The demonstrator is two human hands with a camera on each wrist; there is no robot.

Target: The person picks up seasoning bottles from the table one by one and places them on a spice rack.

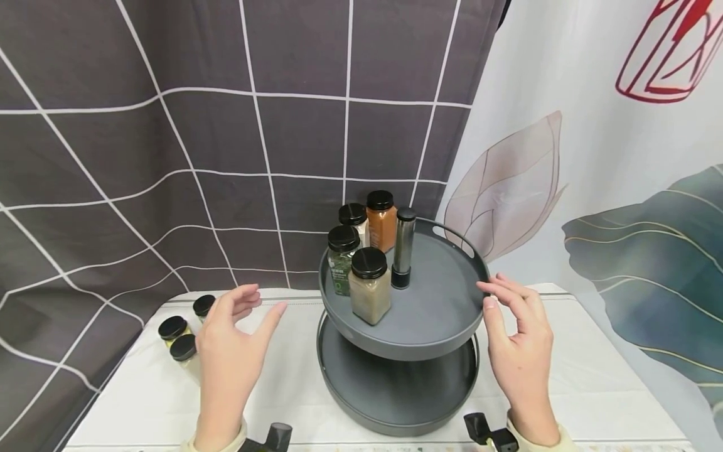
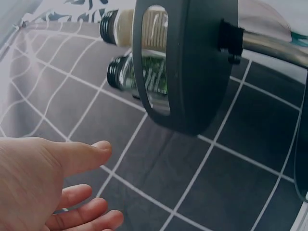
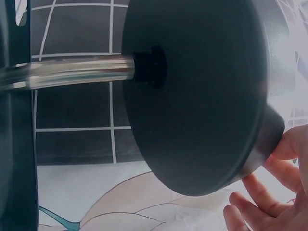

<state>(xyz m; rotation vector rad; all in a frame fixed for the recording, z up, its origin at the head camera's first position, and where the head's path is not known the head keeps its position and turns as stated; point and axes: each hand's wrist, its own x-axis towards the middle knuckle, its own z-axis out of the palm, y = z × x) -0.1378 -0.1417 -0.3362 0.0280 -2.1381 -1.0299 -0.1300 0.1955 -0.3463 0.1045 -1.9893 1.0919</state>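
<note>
Left hand point(image 1: 231, 345), lower left of centre in the head view: fingers and thumb spread wide, holding nothing, apart from the tray. Right hand point(image 1: 519, 345), lower right of centre: thumb and fingertips close together at the right rim of the upper tray point(image 1: 443, 285); contact seen, but cannot tell whether they pinch the rim. Upper tray: dark grey, round, right of centre in the frame, carried on a metal post point(image 3: 82, 72) above a matching lower tray point(image 1: 395, 392). On the upper tray's left half: tan-filled jar point(image 1: 369, 298) in front, green-filled jar point(image 1: 341, 269) just beside it, pale jar point(image 1: 363, 235) and orange-filled jar point(image 1: 382, 227) behind, slim cylindrical container point(image 1: 403, 245) upright to their right. All four jars black-lidded. White worktop point(image 1: 599, 364) beneath; three more black-lidded jars point(image 1: 174, 328) at its left, partly behind the left hand. Backdrop: grey gridded cloth point(image 1: 299, 138) upper left, white leaf-printed cloth point(image 1: 542, 75) upper right.
</note>
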